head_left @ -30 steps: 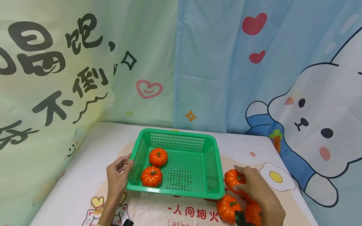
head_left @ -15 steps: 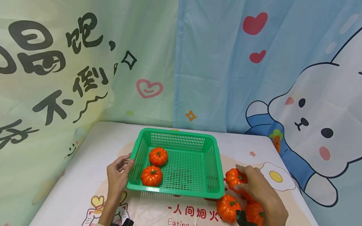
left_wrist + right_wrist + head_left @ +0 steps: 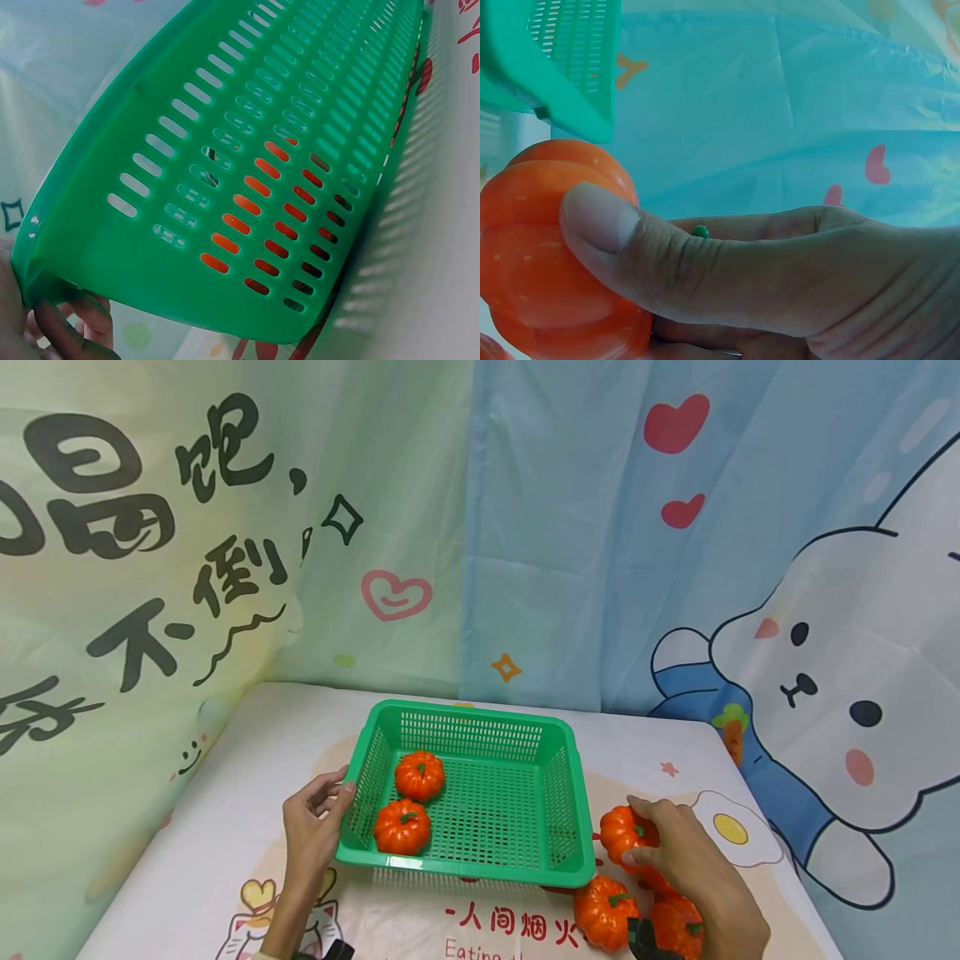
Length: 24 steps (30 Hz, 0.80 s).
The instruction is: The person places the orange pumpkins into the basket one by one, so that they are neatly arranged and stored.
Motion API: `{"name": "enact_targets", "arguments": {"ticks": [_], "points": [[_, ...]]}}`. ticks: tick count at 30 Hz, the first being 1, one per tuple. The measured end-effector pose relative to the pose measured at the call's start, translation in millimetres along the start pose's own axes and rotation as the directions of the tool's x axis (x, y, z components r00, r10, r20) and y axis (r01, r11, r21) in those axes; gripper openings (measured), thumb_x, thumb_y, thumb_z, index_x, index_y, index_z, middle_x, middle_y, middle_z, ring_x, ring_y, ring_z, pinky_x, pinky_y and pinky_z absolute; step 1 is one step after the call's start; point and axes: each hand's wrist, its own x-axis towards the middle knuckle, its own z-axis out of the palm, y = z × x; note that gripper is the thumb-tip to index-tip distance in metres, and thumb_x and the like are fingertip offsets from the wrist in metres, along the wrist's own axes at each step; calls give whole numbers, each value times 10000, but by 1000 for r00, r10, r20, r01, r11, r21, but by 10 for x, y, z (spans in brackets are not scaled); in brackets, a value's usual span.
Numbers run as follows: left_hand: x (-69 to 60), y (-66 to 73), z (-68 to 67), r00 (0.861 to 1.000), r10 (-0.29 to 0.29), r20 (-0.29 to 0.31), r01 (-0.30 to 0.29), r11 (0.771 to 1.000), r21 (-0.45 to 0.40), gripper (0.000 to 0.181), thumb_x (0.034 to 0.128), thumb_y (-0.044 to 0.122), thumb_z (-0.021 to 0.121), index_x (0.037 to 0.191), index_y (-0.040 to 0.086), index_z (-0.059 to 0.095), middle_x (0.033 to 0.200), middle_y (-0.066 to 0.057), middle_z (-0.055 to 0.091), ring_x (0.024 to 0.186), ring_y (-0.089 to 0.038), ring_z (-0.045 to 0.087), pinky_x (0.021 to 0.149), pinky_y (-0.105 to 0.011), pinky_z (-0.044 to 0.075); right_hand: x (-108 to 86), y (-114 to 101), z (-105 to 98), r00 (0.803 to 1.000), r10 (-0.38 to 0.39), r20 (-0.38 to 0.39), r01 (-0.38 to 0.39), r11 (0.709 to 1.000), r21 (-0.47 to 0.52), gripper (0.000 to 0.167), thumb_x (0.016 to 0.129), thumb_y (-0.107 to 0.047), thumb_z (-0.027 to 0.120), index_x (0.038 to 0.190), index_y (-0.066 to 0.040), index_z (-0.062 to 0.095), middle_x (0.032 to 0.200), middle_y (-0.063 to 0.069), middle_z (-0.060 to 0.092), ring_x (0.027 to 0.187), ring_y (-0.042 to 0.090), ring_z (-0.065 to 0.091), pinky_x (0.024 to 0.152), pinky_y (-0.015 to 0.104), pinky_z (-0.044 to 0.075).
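Observation:
A green slotted basket (image 3: 487,870) stands on the table with two orange pumpkins (image 3: 420,777) (image 3: 402,828) at its left side. My left hand (image 3: 313,822) grips the basket's left rim, fingers curled at the edge; the left wrist view shows them at the rim corner (image 3: 45,289). To the right of the basket, my right hand (image 3: 686,852) pinches an orange pumpkin (image 3: 624,835) between thumb and fingers. In the right wrist view the thumb lies across that pumpkin (image 3: 547,255). Its underside is hidden.
Two more pumpkins (image 3: 604,912) (image 3: 677,925) lie near the basket's front right corner, below my right hand. A printed cloth covers the table (image 3: 247,760). Behind it hangs a patterned curtain (image 3: 540,610).
My right hand and the pumpkin in it have shifted slightly to the right, and the front right pumpkin has moved a little. My left hand and the basket have stayed in place.

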Motion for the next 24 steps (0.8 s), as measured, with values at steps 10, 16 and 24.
{"name": "enact_targets", "arguments": {"ticks": [10,16,24], "points": [[3,4,4,1000,1,-7,-1,1000,6,293,1009,71,771,1279,-41,773,936,-29,773,658,-89,659,622,-173,488,-14,-37,-31,1000,-5,-3,5,1000,-15,812,862,-158,921,1544,75,548,1487,354,601,1362,542,541,1160,739,413],[4,4,5,1000,1,-6,-1,1000,9,292,1012,74,768,1281,-39,773,938,-44,775,659,-90,659,626,-174,490,-23,-58,-46,1000,-16,-4,16,1000,-17,809,859,-153,923,1541,76,553,1488,350,608,1370,544,552,1156,735,422],[1,20,3,1000,-8,-10,8,1000,-1,261,1016,87,768,1259,-7,794,911,3,761,661,-103,668,626,-173,504,-60,-73,-35,1000,0,0,0,1000,2,815,852,-146,928,1543,70,553,1491,339,611,1354,514,564,1144,731,437]]}}
